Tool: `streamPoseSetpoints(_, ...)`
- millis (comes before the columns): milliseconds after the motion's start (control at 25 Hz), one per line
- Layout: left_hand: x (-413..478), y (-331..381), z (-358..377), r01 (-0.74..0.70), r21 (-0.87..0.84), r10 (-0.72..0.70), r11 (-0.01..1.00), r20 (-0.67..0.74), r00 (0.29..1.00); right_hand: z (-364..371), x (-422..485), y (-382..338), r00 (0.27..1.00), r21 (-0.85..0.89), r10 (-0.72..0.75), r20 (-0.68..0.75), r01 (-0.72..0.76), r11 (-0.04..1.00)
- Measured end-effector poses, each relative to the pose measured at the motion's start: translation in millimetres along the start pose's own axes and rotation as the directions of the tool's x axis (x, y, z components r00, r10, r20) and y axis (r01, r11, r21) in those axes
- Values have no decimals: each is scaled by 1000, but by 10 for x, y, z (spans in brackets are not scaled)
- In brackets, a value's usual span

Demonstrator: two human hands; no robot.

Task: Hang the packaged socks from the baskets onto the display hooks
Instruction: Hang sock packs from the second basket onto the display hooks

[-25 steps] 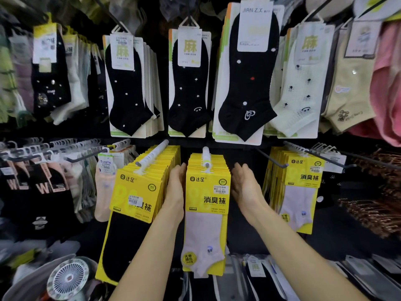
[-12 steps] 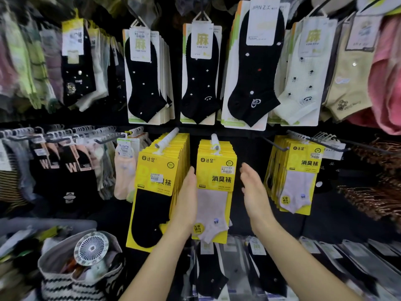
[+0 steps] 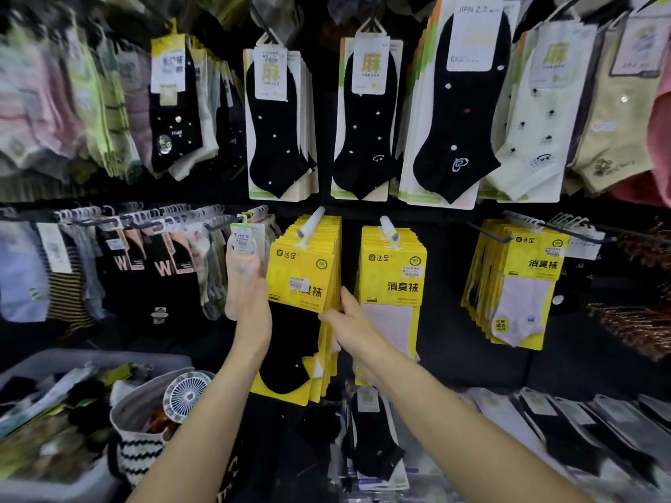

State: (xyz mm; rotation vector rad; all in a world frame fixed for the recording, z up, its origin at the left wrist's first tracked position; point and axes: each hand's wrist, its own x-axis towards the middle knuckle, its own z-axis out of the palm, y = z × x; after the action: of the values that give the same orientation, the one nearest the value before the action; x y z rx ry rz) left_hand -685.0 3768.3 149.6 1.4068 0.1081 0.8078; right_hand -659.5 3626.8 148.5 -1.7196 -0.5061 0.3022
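1. The far left of the view is smearing into blur, so the socks hanging there are hard to make out. The gray basket (image 3: pixel 87 361) at the lower left is showing only a jumble of packs, and its near side is running off the frame.
2. Both forearms are coming in from the bottom edge. The right one is covering the lower part of the pale-sock packs (image 3: pixel 394 281).
3. The black-sock packs (image 3: pixel 301 292) are hanging as a thick stack on a white peg (image 3: pixel 311 222) in the middle row. The stack is sitting between the two grips.
4. The left grip (image 3: pixel 250 310) is lying flat against the stack's left side, with fingers straight and pointing up. It is wide and holding nothing, and it is partly covering a peach sock (image 3: pixel 234 285) just beside the stack.
5. The right grip (image 3: pixel 350 324) is touching the stack's right edge, in the gap next to the pale-sock packs. Its fingers are straight and its thumb is spreading toward the front pack, so it is wide too, clasping nothing.
6. Each pack is showing as a flat, glossy yellow card with a soft matte sock lying on its front. The peg is looking round and smooth.
7. Beside the basket, a striped woven bag (image 3: pixel 141 448) is carrying a small round white fan (image 3: pixel 186 393) with a slotted grille.
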Motion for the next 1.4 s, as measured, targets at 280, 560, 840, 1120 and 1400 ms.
streamPoseSetpoints(280, -116, -190, 11, 198, -65, -193, 978, 80, 978, 259, 20, 80, 997, -53, -69, -39, 67, 996)
streamPoseSetpoints(560, -147, -218, 19, 206, -54, -202, 977, 77, 976, 170, 15, 76, 995, -99, -90, -42, 85, 991)
streamPoseSetpoints(840, -634, -199, -36, -41, 81, 37, 996, 47, 998, -163, -424, 376, 998, 10, -41, 43, 41, 999)
streamPoseSetpoints(1120, -2120, -958, 117, 226, 235, -265, 945, 151, 952, -807, -1488, 1540, 960, -157, 275, -43, -279, 947)
streamPoseSetpoints(1400, -3335, -1851, 230, 415, 489, -596, 767, 305, 742, -1212, -2305, 2775, 830, -324, 539, -144, -554, 767)
